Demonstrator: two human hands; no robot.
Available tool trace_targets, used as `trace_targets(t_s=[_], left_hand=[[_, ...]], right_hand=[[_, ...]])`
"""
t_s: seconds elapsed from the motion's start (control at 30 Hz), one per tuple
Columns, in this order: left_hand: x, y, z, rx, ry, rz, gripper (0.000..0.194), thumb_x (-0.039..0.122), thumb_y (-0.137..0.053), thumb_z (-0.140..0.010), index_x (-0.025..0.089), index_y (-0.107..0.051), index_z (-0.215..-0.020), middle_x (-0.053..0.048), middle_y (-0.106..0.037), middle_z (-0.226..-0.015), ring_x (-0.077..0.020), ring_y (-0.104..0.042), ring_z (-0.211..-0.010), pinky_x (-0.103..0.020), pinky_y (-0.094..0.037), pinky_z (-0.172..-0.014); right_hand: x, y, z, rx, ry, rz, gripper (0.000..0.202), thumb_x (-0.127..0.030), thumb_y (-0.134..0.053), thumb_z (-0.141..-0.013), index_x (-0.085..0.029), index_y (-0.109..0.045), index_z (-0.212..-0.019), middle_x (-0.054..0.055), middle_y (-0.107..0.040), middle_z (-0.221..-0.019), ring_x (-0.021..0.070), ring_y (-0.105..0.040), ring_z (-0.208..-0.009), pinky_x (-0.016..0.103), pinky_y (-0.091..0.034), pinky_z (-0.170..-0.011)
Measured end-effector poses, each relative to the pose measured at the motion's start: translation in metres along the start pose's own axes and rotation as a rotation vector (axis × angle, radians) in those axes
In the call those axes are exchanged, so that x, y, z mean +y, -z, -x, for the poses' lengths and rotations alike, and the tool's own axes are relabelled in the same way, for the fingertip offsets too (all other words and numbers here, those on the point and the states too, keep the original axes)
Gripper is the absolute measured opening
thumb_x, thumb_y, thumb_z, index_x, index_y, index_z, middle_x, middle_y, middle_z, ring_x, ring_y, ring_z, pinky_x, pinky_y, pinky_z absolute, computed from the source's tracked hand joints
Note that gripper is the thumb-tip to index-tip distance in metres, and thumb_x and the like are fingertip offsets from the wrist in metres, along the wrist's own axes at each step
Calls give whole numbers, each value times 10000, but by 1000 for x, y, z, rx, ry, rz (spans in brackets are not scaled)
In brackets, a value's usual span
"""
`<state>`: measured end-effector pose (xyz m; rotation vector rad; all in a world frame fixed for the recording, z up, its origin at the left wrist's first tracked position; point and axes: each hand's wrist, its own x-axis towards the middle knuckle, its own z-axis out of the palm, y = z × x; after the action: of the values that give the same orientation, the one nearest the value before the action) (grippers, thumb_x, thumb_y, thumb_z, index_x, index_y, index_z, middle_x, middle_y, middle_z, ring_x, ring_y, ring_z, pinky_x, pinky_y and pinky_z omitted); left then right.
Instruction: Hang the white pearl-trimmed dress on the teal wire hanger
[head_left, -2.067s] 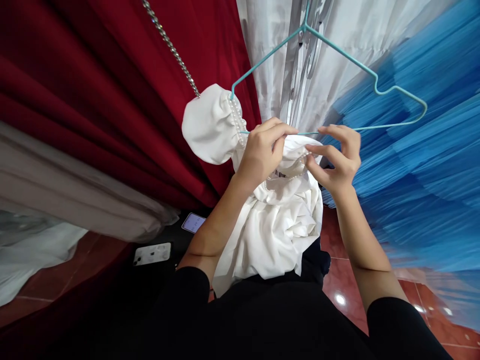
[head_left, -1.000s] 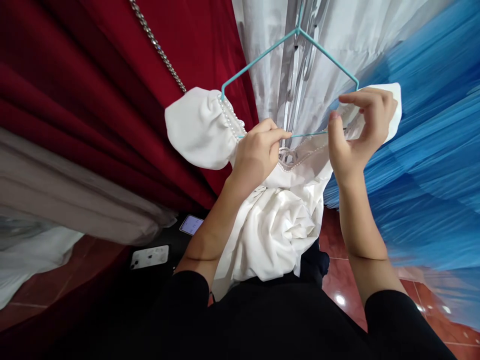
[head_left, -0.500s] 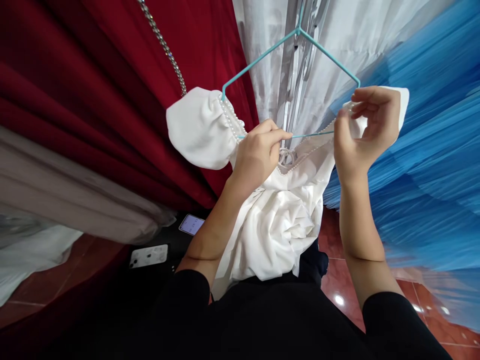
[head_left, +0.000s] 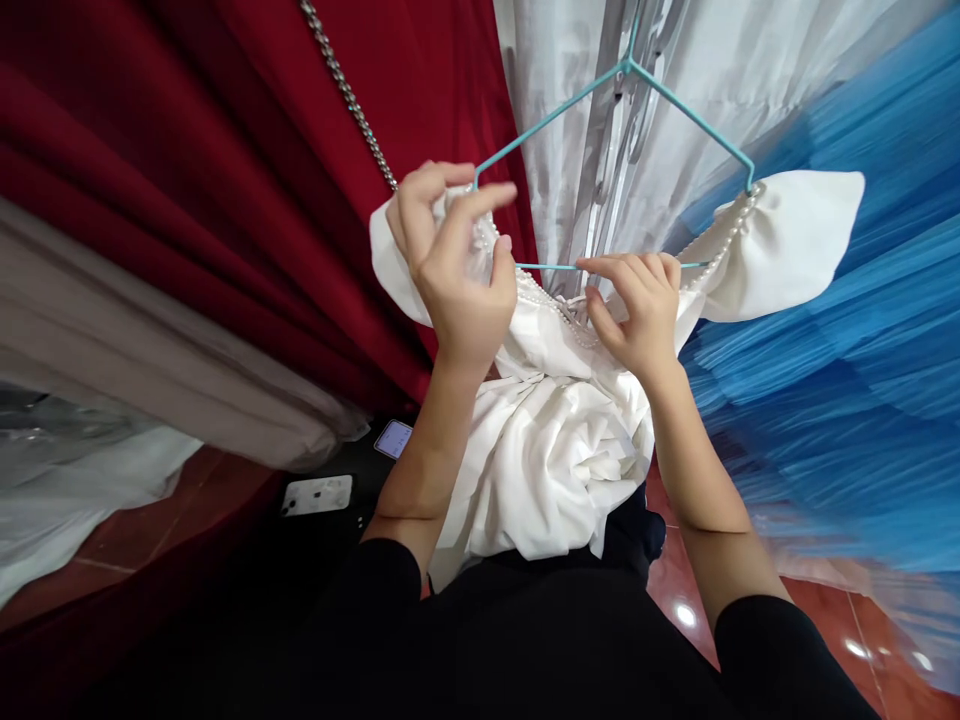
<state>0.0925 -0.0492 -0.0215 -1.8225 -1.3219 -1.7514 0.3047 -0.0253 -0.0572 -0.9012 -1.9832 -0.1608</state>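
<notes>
A light-blue clothes hanger (head_left: pixel 628 66) hangs with a white dress (head_left: pixel 540 490) on it. The dress has puffed sleeves, pearl edging along the neckline and a gathered, rosette-like bunch of cloth at the front. My right hand (head_left: pixel 637 305) pinches the hanger's bottom bar near its middle. Over the left sleeve, next to the hanger's left end, my left hand (head_left: pixel 457 265) has its fingers spread apart and slightly blurred. It partly covers that sleeve and its pearl trim. On the other side, the right sleeve (head_left: pixel 795 240) lies uncovered over the hanger's right end.
Red cloth (head_left: pixel 427 80) hangs on the left with a beaded strand (head_left: pixel 345 90) before it. Blue tulle (head_left: pixel 847 400) fills the right side, and white fabric (head_left: pixel 720 90) hangs behind. Two phones, one a white phone (head_left: pixel 318 495), lie on a dark surface at lower left.
My left hand has let go of the bottom bar and moved up-left to the left sleeve. My right hand has come down from the right sleeve onto the bar. The view has shifted slightly.
</notes>
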Motion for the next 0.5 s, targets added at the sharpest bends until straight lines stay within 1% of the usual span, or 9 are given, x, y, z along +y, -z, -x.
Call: trace_targets(t_s=[0.07,0.1,0.17,0.23,0.33,0.37,0.43,0.47,0.5], left_hand=[[-15,5,-7,-32,-13,-31,377,201,-772,-994,287,-642,-1337,-73,-628,-1360,-298,-594,-1327,-509,-499,-1205],[-23,6,-11,-64,-14,-28,388,198,-777,-996,283,-627,-1344,-67,-645,-1341,-280,-618,-1288,-478,-525,-1175],[-42,6,-17,-90,-23,-1,307,171,-729,-1035,264,-608,-1301,-34,-680,-1264,-220,-663,-1202,-408,-570,-1106],[-59,3,-23,-71,-35,28,236,125,-678,-1060,237,-585,-1246,16,-695,-1185,-155,-688,-1126,-356,-597,-1051],[-82,5,-32,-31,-6,18,211,55,-639,-1062,213,-563,-1179,84,-687,-1099,-74,-681,-1038,-304,-621,-980],[-89,8,-35,2,17,-7,198,37,-635,-1054,205,-572,-1138,96,-684,-1064,-56,-672,-1000,-289,-624,-938],[-97,20,-38,57,48,-46,169,22,-636,-1042,184,-592,-1067,97,-676,-994,-43,-654,-945,-277,-615,-863],[-99,29,-38,46,47,-48,155,28,-641,-1040,177,-604,-1059,87,-676,-975,-53,-654,-956,-285,-611,-859],[-100,39,-37,-5,36,-39,140,41,-647,-1043,174,-620,-1075,71,-681,-976,-74,-660,-1002,-302,-609,-886]], right_hand=[[-1,3,0,4,19,7,291,-297,-531,-1051,-319,-725,-1267,5,-796,-1188,264,-685,-1041,513,-465,-1071],[-2,4,0,10,29,10,289,-294,-539,-1050,-317,-726,-1270,5,-797,-1198,264,-689,-1045,505,-468,-1057],[-4,5,1,18,38,13,288,-289,-549,-1050,-316,-724,-1277,10,-798,-1209,265,-698,-1053,496,-471,-1043],[-5,5,1,17,37,12,287,-283,-547,-1052,-320,-728,-1271,13,-799,-1205,265,-705,-1053,494,-472,-1041],[-5,4,0,23,38,-4,290,-272,-546,-1051,-324,-731,-1267,9,-801,-1195,259,-704,-1049,489,-476,-1038],[-5,4,-1,27,42,-13,292,-268,-547,-1049,-321,-731,-1269,8,-801,-1195,256,-701,-1047,486,-477,-1036],[-4,3,-2,23,40,-25,297,-263,-547,-1045,-313,-730,-1273,12,-798,-1199,253,-694,-1049,485,-477,-1039],[-5,3,-2,16,34,-28,302,-261,-544,-1041,-308,-731,-1274,17,-795,-1199,254,-690,-1050,487,-476,-1044],[-5,3,-2,7,27,-30,310,-258,-539,-1037,-306,-732,-1275,21,-793,-1196,256,-687,-1048,490,-474,-1047]])
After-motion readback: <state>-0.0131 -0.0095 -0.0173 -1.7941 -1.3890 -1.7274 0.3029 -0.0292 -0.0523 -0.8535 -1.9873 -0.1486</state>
